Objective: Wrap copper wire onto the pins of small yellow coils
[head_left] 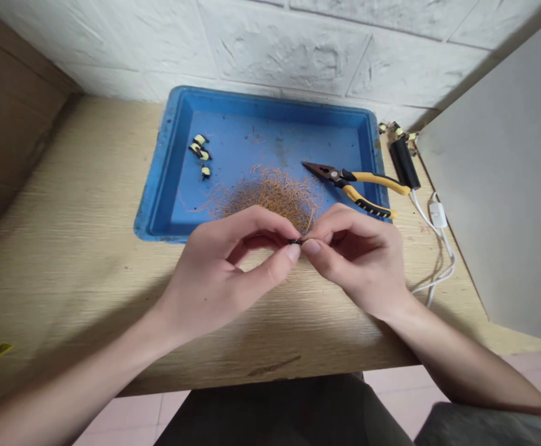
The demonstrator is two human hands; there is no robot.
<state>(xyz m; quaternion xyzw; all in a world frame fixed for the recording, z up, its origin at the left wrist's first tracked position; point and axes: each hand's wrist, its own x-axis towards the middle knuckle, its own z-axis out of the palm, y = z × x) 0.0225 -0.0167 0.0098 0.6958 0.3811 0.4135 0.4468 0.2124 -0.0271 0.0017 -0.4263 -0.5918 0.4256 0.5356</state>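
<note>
My left hand (233,266) pinches a small dark component (295,241) between thumb and index finger, in front of the blue tray (158,167). The thumb and index finger of my right hand (358,254) are closed right beside that part; what they grip is too small to make out. Just beyond the fingertips, a heap of short copper-coloured wire pieces (274,195) lies in the tray. Pliers (344,179) with yellow and black handles rest at the tray's right, their handles over its rim. Several small coils (200,147) with yellow tape and black ends lie at the tray's left.
On the wooden table (88,186), right of the tray, a black cylinder-like device (404,162) has a white cable with an inline switch (437,214). More yellow-taped coils (398,130) sit behind it. A white wall stands behind, and a pale panel (507,173) borders the right.
</note>
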